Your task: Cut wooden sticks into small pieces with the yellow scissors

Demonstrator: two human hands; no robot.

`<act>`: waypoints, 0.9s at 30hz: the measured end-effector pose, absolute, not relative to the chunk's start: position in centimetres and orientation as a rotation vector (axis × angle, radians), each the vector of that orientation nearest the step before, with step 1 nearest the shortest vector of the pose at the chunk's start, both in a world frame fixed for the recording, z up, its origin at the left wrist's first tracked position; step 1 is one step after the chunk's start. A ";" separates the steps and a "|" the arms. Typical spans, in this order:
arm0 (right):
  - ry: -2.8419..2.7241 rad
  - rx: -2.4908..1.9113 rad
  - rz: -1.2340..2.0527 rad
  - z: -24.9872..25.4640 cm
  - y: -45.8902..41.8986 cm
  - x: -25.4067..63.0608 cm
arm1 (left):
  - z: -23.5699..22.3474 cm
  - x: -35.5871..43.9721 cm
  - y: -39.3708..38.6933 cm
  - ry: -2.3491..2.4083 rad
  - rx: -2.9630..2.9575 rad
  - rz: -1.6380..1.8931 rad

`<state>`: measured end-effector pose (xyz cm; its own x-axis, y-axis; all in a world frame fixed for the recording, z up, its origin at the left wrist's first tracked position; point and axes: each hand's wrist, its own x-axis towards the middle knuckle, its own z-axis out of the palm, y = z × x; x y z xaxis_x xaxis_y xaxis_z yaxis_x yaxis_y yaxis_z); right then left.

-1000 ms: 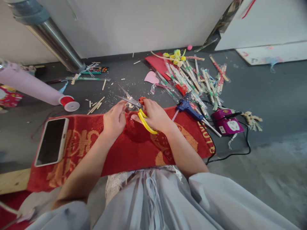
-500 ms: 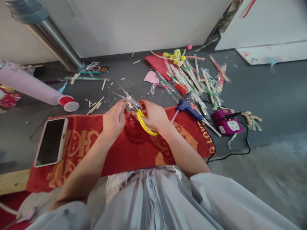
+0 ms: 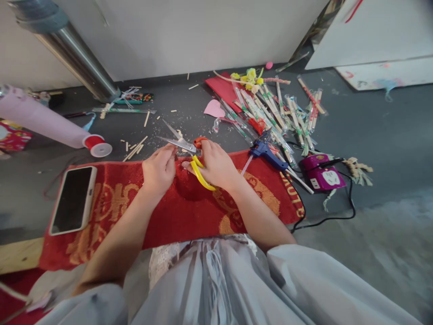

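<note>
My right hand is closed around a pair of scissors with a yellow handle loop and an orange one. The metal blades stand apart and point to the upper left, over the table. Close to the left of them, my left hand is closed with thumb and fingers pressed together; what it pinches, if anything, is hidden. Both hands are above the far edge of a red towel. Pale shavings and short bits of stick lie on the table beyond my left hand.
A phone lies on the towel's left end. To the right are a blue glue gun, a purple power block with black cable, and many wrapped chopsticks. A red ribbon spool and a pink heart lie farther back.
The scissors have turned slightly, their blades spread wider and tipped more to the left. My left hand has shifted a little left and down.
</note>
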<state>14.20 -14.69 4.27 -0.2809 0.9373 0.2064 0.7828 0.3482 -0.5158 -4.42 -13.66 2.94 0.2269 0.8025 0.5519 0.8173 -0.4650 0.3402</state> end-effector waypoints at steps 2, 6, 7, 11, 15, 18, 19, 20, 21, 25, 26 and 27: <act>-2.149 -1.486 0.417 4.2 -14.7 14.2 | 3.0 -4.4 -13.6 -1.598 -2.452 -1.089; -2.141 -1.469 0.396 4.0 -14.7 14.3 | 3.4 -4.3 -13.7 -1.605 -2.485 -1.089; -2.137 -1.463 0.393 4.0 -14.7 14.3 | 3.4 -4.3 -13.7 -1.612 -2.495 -1.082; -2.147 -1.459 0.390 4.0 -14.7 14.3 | 3.5 -4.2 -13.7 -1.624 -2.519 -1.066; -2.159 -1.481 0.384 3.9 -14.7 14.4 | 3.3 -4.2 -13.6 -1.590 -2.522 -1.053; -2.148 -1.482 0.396 3.9 -14.8 14.3 | 3.2 -4.1 -13.6 -1.533 -2.501 -1.058; -2.147 -1.480 0.406 3.9 -14.8 14.3 | 3.2 -4.1 -13.6 -1.526 -2.488 -1.043; -2.147 -1.478 0.419 3.9 -14.8 14.3 | 3.2 -4.1 -13.7 -1.526 -2.475 -1.020; -2.149 -1.478 0.433 3.9 -14.9 14.3 | 3.1 -4.1 -13.7 -1.532 -2.465 -0.994; -2.160 -1.491 0.494 4.1 -14.8 14.3 | 2.9 -4.2 -13.7 -1.575 -2.448 -0.967; -2.158 -1.494 0.512 4.2 -14.7 14.3 | 2.8 -4.3 -13.7 -1.598 -2.451 -0.973; -2.153 -1.500 0.528 4.2 -14.7 14.3 | 2.7 -4.3 -13.7 -1.621 -2.456 -0.976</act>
<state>14.26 -14.66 4.16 -0.2991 0.9421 0.1515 0.7649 0.3316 -0.5522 -4.34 -13.73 2.71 0.2553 0.8153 0.5197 0.8409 -0.4525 0.2967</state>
